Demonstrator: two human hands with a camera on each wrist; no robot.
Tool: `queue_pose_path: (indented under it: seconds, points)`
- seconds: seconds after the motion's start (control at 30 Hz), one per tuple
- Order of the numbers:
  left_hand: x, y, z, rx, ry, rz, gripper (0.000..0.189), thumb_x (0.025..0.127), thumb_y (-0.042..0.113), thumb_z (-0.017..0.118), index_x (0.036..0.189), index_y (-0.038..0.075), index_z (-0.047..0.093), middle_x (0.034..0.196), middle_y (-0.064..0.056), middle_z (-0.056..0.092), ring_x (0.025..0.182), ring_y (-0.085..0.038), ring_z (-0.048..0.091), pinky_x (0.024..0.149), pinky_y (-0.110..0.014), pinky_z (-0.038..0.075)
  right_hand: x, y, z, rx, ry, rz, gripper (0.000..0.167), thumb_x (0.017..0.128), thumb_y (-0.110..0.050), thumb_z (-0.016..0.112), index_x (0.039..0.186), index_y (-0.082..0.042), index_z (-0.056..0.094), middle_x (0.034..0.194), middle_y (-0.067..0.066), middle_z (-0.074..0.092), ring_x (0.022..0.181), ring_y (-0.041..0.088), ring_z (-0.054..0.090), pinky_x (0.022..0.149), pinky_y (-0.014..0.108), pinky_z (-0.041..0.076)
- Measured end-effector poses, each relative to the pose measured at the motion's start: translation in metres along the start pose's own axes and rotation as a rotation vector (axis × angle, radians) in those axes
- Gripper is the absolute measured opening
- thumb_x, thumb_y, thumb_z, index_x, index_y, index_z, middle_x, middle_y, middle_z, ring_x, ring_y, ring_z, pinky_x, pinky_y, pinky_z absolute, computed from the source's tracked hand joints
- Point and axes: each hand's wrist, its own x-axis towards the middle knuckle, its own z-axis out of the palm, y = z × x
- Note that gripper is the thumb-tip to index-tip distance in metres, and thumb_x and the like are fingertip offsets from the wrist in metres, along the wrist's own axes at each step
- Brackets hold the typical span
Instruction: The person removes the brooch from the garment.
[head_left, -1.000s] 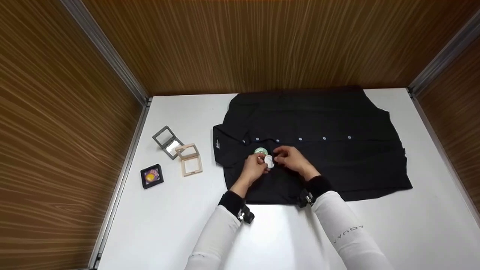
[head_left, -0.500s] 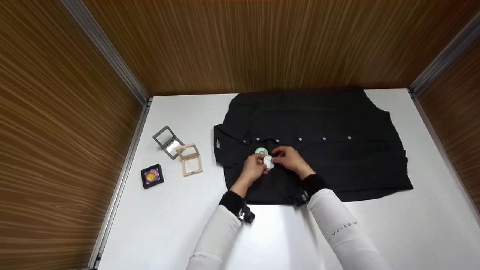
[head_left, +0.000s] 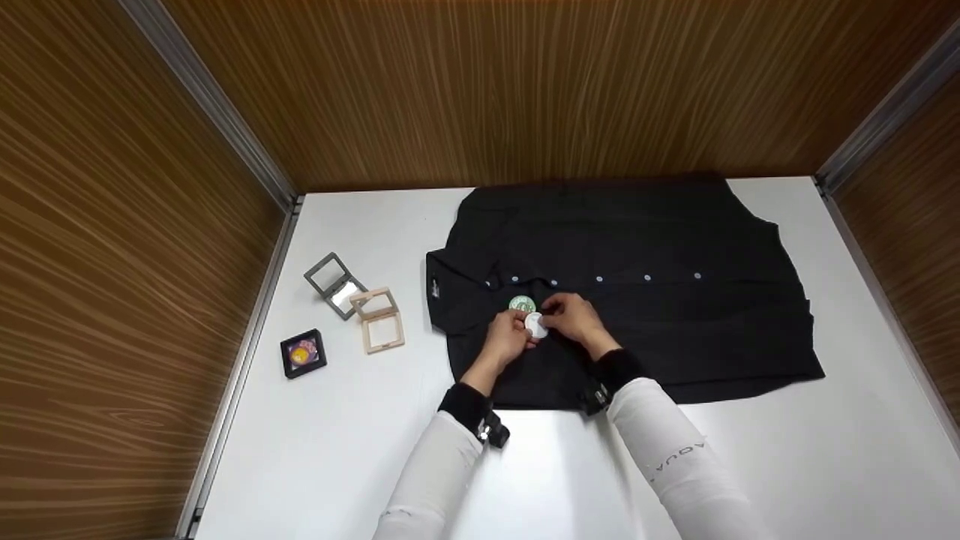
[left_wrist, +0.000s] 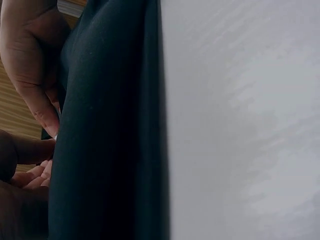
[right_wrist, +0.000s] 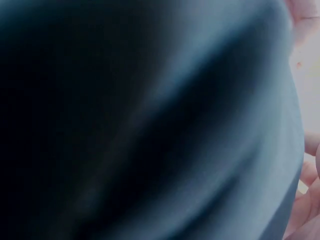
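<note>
A black button-up shirt (head_left: pixel 712 330) lies spread on the white table, collar to the left. On its front sits a green-and-white round badge (head_left: pixel 522 304). Just below that, my left hand (head_left: pixel 505 337) holds a small white round badge (head_left: pixel 535 325) by its left side. Thumb and finger of my right hand (head_left: pixel 574 317) pinch the badge's right edge. In the left wrist view, fingertips of both hands meet at a white sliver behind a fold of dark cloth (left_wrist: pixel 105 115). Blurred cloth (right_wrist: pixel 200 125) fills most of the right wrist view, hiding the badge.
Left of the shirt stand an open grey frame case (head_left: pixel 330 281) and an open light-wood frame case (head_left: pixel 382 330), overlapping slightly. Nearer the left edge is a black case (head_left: pixel 304 353) with a purple and yellow round item inside. Wood-grain panels (head_left: pixel 487 90) wall the table.
My right hand has moved left to the white badge and now pinches its edge. The badge has turned and shifted slightly left in my left hand, which stays in place.
</note>
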Motion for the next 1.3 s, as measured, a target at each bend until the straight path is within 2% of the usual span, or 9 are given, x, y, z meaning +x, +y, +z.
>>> queue_pose_path:
  seconds: [0.17,0.37,0.7,0.9,1.3]
  points:
    - [0.0009,-0.0003,0.0008,0.002,0.003,-0.001,0.028,0.085,-0.02,0.053,0.111,-0.012,0.059,0.082,-0.014,0.063,0.068,-0.021,0.069,0.062,-0.025,0.057,0.0002,-0.0005,0.0006,-0.004,0.004,0.029,0.027,0.08,-0.015,0.078,0.104,-0.006,0.072,0.078,0.003,0.064,0.079,0.026,0.06,0.074,0.038,0.043]
    - [-0.0002,0.0002,-0.0003,0.011,0.008,-0.001,0.027,0.084,-0.02,0.053,0.109,-0.012,0.061,0.079,-0.013,0.064,0.067,-0.02,0.069,0.061,-0.025,0.057,-0.0015,-0.002,0.0019,-0.013,0.005,0.028,0.026,0.08,-0.015,0.077,0.104,-0.005,0.072,0.079,0.004,0.064,0.079,0.025,0.06,0.075,0.039,0.044]
    - [0.0004,-0.0011,-0.0014,-0.02,0.009,0.009,0.028,0.082,-0.022,0.053,0.107,-0.014,0.062,0.083,-0.02,0.069,0.07,-0.026,0.071,0.062,-0.027,0.058,-0.0015,-0.0051,0.0017,-0.038,-0.002,0.055,0.027,0.081,-0.017,0.077,0.105,-0.007,0.071,0.084,0.005,0.064,0.084,0.026,0.059,0.077,0.041,0.044]
    - [0.0001,-0.0015,-0.0011,-0.022,0.003,0.012,0.028,0.082,-0.023,0.052,0.106,-0.014,0.063,0.082,-0.02,0.069,0.068,-0.024,0.07,0.061,-0.027,0.058,-0.0005,-0.006,0.0017,-0.031,0.0,0.077,0.027,0.079,-0.015,0.078,0.104,-0.008,0.071,0.083,0.005,0.063,0.082,0.026,0.058,0.076,0.04,0.044]
    - [0.0003,-0.0018,0.0001,-0.018,0.003,0.011,0.028,0.082,-0.022,0.052,0.107,-0.014,0.062,0.083,-0.021,0.068,0.07,-0.026,0.071,0.061,-0.027,0.058,0.0002,-0.0049,0.0018,-0.019,0.004,0.06,0.027,0.077,-0.014,0.08,0.102,-0.007,0.072,0.082,0.005,0.064,0.081,0.026,0.059,0.078,0.041,0.044]
